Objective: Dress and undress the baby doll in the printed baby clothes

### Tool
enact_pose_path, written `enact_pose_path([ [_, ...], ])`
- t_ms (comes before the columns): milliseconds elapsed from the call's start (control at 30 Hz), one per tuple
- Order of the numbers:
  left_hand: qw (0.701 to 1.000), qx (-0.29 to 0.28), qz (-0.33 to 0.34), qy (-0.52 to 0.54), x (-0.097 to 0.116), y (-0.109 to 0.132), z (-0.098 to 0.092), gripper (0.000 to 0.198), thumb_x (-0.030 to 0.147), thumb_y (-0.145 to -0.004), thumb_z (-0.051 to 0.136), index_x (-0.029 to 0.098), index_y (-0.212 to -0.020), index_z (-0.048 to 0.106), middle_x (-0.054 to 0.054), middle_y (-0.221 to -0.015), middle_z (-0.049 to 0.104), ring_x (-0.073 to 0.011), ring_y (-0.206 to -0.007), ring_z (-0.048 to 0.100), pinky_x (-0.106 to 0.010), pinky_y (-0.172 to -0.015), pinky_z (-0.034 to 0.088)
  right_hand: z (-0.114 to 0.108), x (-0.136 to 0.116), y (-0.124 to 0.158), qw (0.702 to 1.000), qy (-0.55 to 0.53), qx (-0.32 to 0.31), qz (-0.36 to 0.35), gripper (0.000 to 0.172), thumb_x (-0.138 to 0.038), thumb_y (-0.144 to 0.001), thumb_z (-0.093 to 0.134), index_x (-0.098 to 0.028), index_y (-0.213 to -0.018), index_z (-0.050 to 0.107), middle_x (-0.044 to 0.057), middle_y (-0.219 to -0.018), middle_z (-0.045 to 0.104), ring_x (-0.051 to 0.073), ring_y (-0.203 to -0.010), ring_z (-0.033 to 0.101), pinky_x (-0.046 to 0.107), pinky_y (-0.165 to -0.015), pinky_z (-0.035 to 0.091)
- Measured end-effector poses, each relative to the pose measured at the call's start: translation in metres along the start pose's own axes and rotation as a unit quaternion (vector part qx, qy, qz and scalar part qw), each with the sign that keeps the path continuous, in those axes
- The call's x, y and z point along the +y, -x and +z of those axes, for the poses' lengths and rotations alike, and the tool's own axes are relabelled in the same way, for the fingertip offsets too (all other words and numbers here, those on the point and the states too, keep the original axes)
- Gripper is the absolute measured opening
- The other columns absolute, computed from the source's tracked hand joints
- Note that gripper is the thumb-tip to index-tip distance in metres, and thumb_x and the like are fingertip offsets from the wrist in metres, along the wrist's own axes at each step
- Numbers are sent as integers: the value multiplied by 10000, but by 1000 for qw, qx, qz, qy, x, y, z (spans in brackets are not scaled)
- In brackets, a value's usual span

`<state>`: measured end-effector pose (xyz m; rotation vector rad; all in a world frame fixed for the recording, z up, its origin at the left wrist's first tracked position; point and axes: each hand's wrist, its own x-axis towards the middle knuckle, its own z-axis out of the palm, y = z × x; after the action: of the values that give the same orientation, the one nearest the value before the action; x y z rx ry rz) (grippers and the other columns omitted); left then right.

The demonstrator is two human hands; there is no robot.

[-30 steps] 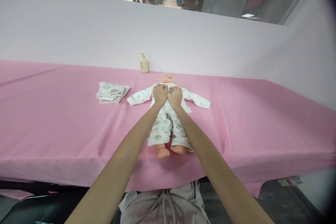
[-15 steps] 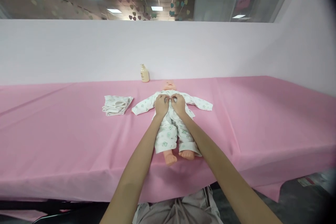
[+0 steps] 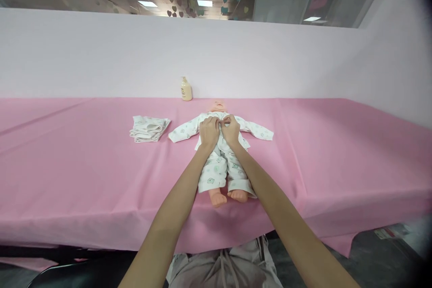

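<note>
From here, I see my left hand (image 3: 209,130) and right hand (image 3: 231,128) have hardly moved, so work at the shirt (image 3: 221,137) front seems to go on. They're close together on the doll (image 3: 218,106), mid-frame; I can't tell if they pinch its soft cloth. Left of center, folded cloths (image 3: 148,130) make a floppy stack.

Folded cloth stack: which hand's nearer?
Left. The left hand is over the front of the doll's top, to the right of the folded cloth stack and apart from it. The right hand is beside it, farther right.
</note>
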<state>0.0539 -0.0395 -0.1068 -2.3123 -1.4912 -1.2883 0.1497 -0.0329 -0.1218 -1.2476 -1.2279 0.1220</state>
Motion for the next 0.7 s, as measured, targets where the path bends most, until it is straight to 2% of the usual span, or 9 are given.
enact_pose_path([
  [100, 1000, -20, 9, 18, -3, 0, 1, 255, 198, -947, 387, 186, -990, 638, -80, -936, 689, -249, -940, 600, -357, -848, 411, -6, -3, 4, 1000, -22, -8, 2, 197, -143, -757, 524, -206, -940, 556, 11, -764, 692, 187, -795, 665, 315, -810, 485],
  [200, 998, -35, 22, 47, -6, 2, 1, 282, 206, -958, 368, 197, -1061, 630, -56, -1033, 697, -219, -997, 600, -325, -896, 416, -13, -4, 9, 998, -56, -40, -5, 307, -129, -759, 511, -219, -1049, 554, 21, -900, 725, 170, -885, 675, 302, -852, 489],
  [267, 997, -39, 23, 65, -7, 6, -1, 296, 216, -965, 358, 204, -1098, 622, -36, -1096, 692, -194, -1039, 595, -304, -936, 410, -18, -4, 12, 996, -41, -67, -31, 338, -123, -772, 488, -219, -1091, 548, 35, -999, 720, 168, -950, 667, 309, -884, 484],
  [367, 996, -34, -2, 82, -9, 14, -6, 311, 229, -967, 341, 200, -1121, 609, -35, -1072, 701, -185, -1013, 609, -303, -924, 424, -23, -3, 18, 992, 33, -86, -82, 286, -130, -798, 451, -198, -1048, 573, 63, -1039, 699, 191, -978, 644, 336, -899, 472],
  [500, 994, -45, -33, 89, -13, 24, -13, 236, 265, -917, 433, 199, -997, 645, -25, -851, 708, -183, -835, 641, -282, -749, 455, -27, -6, 28, 984, 91, -100, -112, 136, -145, -778, 494, -189, -831, 611, 77, -877, 679, 246, -905, 597, 381, -876, 443],
  [700, 994, -53, -50, 84, -14, 28, -18, 133, 250, -802, 551, 226, -858, 670, 0, -752, 681, -179, -743, 620, -270, -645, 409, -33, -10, 36, 970, 139, -122, -159, 113, -152, -773, 552, -162, -848, 636, 98, -885, 661, 262, -892, 566, 384, -855, 412],
])
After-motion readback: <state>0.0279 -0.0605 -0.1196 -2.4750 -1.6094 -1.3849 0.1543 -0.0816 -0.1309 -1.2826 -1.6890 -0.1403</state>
